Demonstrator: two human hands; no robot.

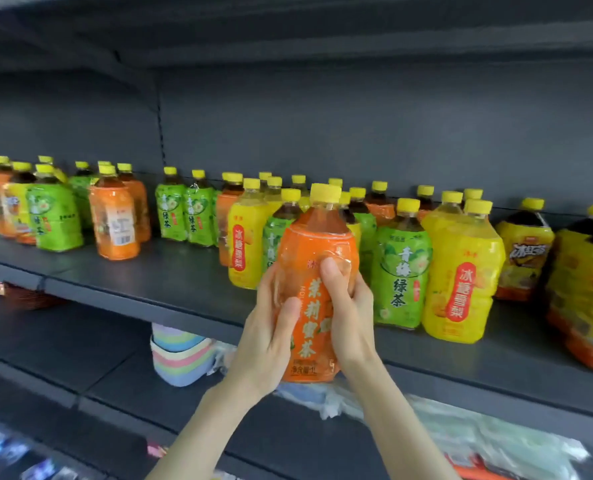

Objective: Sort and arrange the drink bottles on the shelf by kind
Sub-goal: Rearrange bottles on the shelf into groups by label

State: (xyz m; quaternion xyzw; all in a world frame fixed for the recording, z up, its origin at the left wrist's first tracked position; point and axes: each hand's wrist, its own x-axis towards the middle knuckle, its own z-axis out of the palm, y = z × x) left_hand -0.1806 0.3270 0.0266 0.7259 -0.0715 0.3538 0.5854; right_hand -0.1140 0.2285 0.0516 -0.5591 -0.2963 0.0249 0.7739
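1. The orange-label bottle is held upright in front of the shelf, clear of its front edge and lifted off the board. Its base hangs below the shelf lip.
2. The left hand is wrapped round the bottle's left side, thumb across the label. The right hand closes on the right side, thumb pressed high on the label. Both are firmly curled; neither is free.
3. The two-handed hold appears suited to a large, full bottle with a slippery wrap.
4. Stock on the shelf is mixed: a green-label bottle stands just beside a yellow-label bottle, while another orange bottle stands well apart to the left.
5. Judgement: the held bottle is in transit, likely bound for the orange group at the left. Sorting is far from complete.
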